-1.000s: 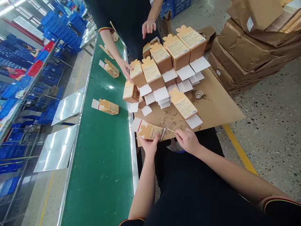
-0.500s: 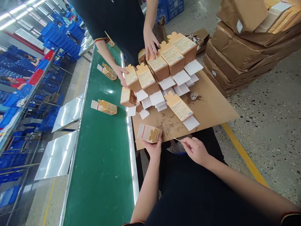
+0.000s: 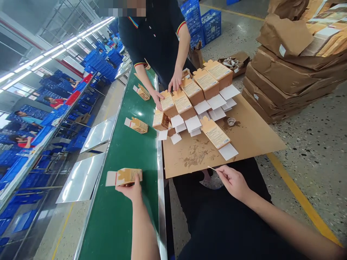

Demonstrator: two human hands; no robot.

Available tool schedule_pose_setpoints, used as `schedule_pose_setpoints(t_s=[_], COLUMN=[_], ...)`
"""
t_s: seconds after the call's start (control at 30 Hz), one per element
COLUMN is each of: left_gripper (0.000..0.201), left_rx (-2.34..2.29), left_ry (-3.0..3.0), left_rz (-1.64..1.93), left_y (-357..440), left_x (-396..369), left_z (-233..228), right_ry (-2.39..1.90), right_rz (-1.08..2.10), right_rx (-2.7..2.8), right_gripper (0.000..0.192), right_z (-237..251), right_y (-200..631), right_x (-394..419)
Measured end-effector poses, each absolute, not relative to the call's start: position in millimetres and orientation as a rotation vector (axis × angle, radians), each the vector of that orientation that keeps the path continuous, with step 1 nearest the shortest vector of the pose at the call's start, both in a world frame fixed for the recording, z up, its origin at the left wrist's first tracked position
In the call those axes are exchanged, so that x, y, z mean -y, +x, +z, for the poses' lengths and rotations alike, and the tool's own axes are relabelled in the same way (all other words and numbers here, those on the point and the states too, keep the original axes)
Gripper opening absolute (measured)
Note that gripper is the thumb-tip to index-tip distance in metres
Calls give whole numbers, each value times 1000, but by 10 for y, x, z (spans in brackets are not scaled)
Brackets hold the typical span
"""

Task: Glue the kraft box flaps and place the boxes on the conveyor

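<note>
Cartons, counted: three are lying on the green belt (image 3: pixel 119 216). The nearest carton (image 3: pixel 127 177), white flap pointing left, is sitting near the belt's left edge with the left hand (image 3: pixel 132 189) closing its grip on the carton's near side. A second carton (image 3: pixel 137 125) and a third carton (image 3: pixel 142 92) are lying farther along, well apart, leaving open belt between them. The right hand (image 3: pixel 233 182) is pinching a thin stick (image 3: pixel 211 168) just off the near edge of the brown board (image 3: pixel 252 133). One flat carton (image 3: pixel 216 134) is lying alone on the board; about six more are standing in a row under a co-worker's two hands (image 3: pixel 175 80).
</note>
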State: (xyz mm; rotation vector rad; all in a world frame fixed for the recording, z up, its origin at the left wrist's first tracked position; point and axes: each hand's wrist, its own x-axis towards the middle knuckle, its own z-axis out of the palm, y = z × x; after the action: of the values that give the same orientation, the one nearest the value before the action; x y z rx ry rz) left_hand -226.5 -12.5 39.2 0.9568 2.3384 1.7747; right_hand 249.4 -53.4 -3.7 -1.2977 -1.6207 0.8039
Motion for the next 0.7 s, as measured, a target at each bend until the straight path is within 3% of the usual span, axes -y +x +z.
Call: schedule_pose_setpoints(t_s=[0.17, 0.27, 0.37, 0.43, 0.57, 0.7], left_gripper=[97, 103, 74, 55, 49, 76], left_rx=[-2277, -2437, -2549, -2312, -1651, -1332], left_ry=[906, 930, 1056, 1192, 1101, 900], left_rz=[1573, 1680, 2072, 2167, 1598, 1205], left_y=[-2391, -2360, -2084, -1677, -501, 566], left_x=[117, 209, 279, 231, -160, -693], left_z=[224, 304, 431, 468, 352, 156], right_ry=[-1295, -1315, -1348, -1368, -1395, -1421], right_rz=[894, 938, 936, 918, 849, 713], right_rx=[1594, 1548, 1502, 1477, 1449, 1405], right_gripper=[49, 48, 44, 42, 39, 35], right_z=[21, 35, 49, 68, 126, 169], right_y=[2428, 2519, 2682, 2802, 2995, 3107], right_x=[505, 564, 692, 785, 894, 947])
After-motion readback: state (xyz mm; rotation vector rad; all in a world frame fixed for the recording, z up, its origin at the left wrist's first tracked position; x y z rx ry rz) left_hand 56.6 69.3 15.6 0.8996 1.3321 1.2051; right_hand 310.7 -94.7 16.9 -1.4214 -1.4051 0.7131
